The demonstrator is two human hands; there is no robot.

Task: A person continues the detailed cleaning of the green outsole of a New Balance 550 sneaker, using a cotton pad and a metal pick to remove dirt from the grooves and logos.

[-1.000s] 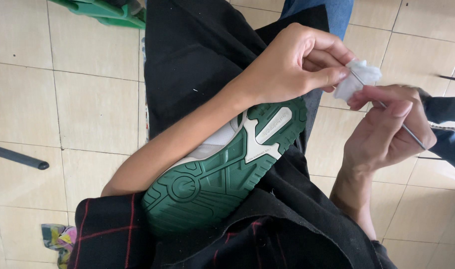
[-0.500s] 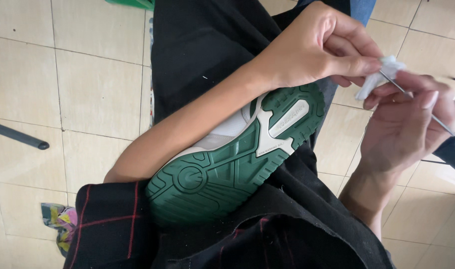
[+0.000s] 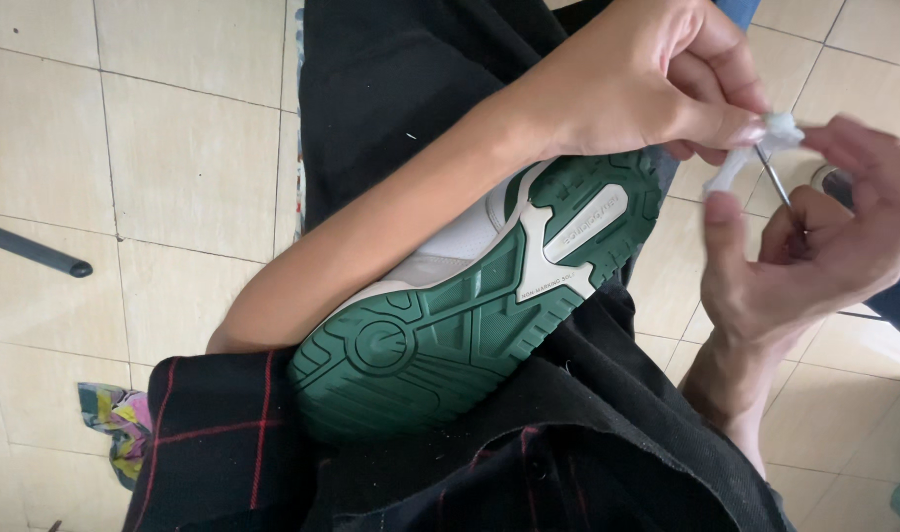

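- From my remote seat, the head view shows a small white wad (image 3: 765, 148) pinched at upper right between the fingertips of the left hand (image 3: 657, 74), thumb and forefinger closed tight on it.
- The wad sits on the tip of a thin metal rod (image 3: 780, 189), which runs down and to the right into the right hand (image 3: 814, 246); that hand grips the rod between thumb and curled fingers, just beside and below the left.
- A sneaker (image 3: 480, 296) lies sole-up across the lap, clamped under the left forearm; its green tread with white inlay faces the camera, the heel near the hands and the toe toward lower left.
- The wad hangs just past the sneaker's heel end, apart from the sole, over the floor.
- The lap is covered by black cloth (image 3: 391, 89); a dark shirt with thin red lines (image 3: 214, 443) fills the bottom edge.
- The floor (image 3: 174, 158) is pale square tile with dark grout lines; a dark chair leg (image 3: 32, 251) juts in at the left edge, and a patterned, many-coloured scrap (image 3: 115, 424) lies at lower left.
- The left arm crosses the frame diagonally from lower left, wrist bent over the heel; the right wrist rises from the bottom right, palm turned toward the camera.
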